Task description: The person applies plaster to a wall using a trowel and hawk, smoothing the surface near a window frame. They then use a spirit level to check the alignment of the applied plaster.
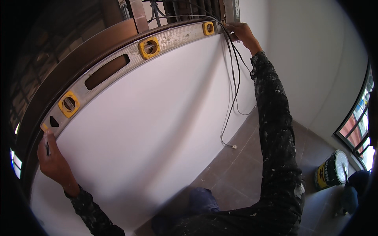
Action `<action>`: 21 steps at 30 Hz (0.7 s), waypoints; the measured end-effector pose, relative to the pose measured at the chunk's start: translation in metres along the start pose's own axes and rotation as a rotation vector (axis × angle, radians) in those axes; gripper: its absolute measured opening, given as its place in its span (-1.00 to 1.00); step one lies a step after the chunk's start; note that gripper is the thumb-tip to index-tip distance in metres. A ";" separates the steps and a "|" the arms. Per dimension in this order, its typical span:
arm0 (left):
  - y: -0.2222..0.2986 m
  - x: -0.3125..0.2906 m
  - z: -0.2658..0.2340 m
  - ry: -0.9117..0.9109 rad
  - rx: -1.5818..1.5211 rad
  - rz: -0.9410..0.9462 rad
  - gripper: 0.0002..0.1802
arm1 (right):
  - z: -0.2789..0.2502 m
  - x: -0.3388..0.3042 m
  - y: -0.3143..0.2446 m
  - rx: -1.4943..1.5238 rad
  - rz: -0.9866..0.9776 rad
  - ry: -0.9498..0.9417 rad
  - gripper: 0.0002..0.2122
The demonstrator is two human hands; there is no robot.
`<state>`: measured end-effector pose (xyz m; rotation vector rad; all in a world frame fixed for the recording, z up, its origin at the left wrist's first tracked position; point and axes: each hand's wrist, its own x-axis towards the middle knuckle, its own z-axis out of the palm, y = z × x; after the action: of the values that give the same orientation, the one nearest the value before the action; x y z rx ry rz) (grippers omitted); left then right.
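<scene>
A long metal spirit level (177, 36) with yellow-framed vials and an oblong slot lies along the underside of a brown window frame (75, 51), against the white wall. My left hand (57, 163) is closed at the level's left end, fingertips on its corner. Something small and pale shows between those fingers, too small to name. At the far right end, my right hand (245, 36) grips the level beside the wall corner. Its fingers are partly hidden. Black cables (233, 74) hang close by that hand, down the front of the wall.
A cable plug (234, 146) dangles near the grey tiled floor (244, 161). To the right stands a black and yellow paint bucket (332, 169) with a white top, under a barred window (358, 118). Window grille bars (156, 13) rise above the level.
</scene>
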<state>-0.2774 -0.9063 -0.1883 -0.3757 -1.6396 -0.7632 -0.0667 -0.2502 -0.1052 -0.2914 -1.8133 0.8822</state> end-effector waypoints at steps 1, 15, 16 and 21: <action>0.002 0.000 -0.001 -0.005 0.014 -0.022 -0.60 | -0.002 0.004 0.000 -0.069 -0.010 -0.030 -0.76; 0.000 0.006 -0.024 -0.206 -0.149 -0.022 -0.49 | 0.001 0.032 0.011 -0.888 -0.347 0.236 -0.73; -0.001 0.006 -0.024 -0.209 -0.141 -0.031 -0.48 | 0.002 0.029 0.006 -0.832 -0.298 0.237 -0.74; -0.003 0.007 -0.024 -0.225 -0.160 -0.035 -0.46 | -0.003 0.030 -0.002 -0.949 -0.290 0.141 -0.76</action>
<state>-0.2635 -0.9255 -0.1808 -0.5642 -1.8037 -0.9078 -0.0767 -0.2335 -0.0817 -0.6382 -1.9624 -0.2468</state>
